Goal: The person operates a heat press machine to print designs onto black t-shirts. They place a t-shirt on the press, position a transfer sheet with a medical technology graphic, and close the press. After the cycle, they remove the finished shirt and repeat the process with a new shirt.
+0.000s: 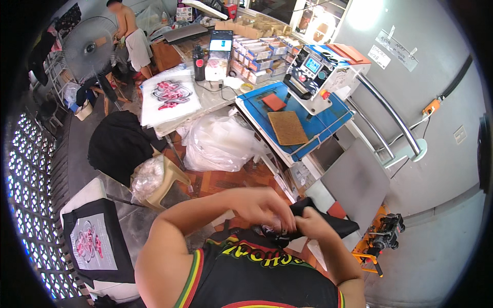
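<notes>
Close in front of my chest, my right hand is closed on a piece of black cloth, part of which spreads to the right over a pale surface. My left hand is bent inward beside it, with its fingertips close to the right hand. Motion smears the left fingers, so their grip is unclear. More dark material shows below both hands, but it merges with my black shirt. Just beyond the cloth lies a flat grey plate, with a small reddish-brown pad at its near edge.
A heat press stands over a blue-topped table with a brown pad. Printed sheets lie on the far table. A black printed shirt covers a board at left. A stool holds black fabric. Another person stands far left.
</notes>
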A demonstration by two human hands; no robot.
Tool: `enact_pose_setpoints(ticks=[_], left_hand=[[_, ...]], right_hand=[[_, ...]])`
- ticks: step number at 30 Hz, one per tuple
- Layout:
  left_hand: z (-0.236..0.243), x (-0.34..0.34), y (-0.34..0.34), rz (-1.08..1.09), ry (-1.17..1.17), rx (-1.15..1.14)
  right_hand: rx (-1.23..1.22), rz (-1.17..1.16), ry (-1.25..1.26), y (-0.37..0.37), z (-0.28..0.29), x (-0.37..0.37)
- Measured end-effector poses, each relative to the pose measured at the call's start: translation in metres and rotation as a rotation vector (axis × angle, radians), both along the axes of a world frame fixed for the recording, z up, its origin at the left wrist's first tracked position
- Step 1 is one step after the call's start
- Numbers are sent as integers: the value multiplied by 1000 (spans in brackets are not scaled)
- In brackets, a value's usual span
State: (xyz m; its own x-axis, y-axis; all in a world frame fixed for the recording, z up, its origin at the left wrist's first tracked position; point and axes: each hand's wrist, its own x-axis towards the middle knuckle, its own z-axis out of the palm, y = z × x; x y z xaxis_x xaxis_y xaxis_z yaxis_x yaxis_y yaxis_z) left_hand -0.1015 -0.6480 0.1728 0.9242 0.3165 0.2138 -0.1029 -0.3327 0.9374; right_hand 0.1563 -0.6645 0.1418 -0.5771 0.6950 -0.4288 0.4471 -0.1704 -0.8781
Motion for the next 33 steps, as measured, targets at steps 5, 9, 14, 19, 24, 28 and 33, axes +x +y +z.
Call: enact_pose_setpoints(ticks=[5, 9, 14, 19, 24, 28, 33], left_hand=[[-93, -66, -47, 714, 384, 495], [-174, -77, -73, 614, 465, 485], [-229, -122, -90, 900, 278, -529], [-129, -65, -114, 698, 190, 162], [-183, -71, -56, 835, 196, 72], [-83, -27, -25, 619, 186, 318], [-48, 9, 23, 336, 443, 646]], right_hand=[[255, 877, -270, -31, 49, -95], [483, 836, -311, -56, 49, -96], [760, 233, -533, -73, 34, -37], [772, -456, -260, -125, 27, 25], [974, -726, -635, -164, -33, 91], [986, -1027, -911, -198, -83, 147], [625, -1413, -891, -199, -69, 206]])
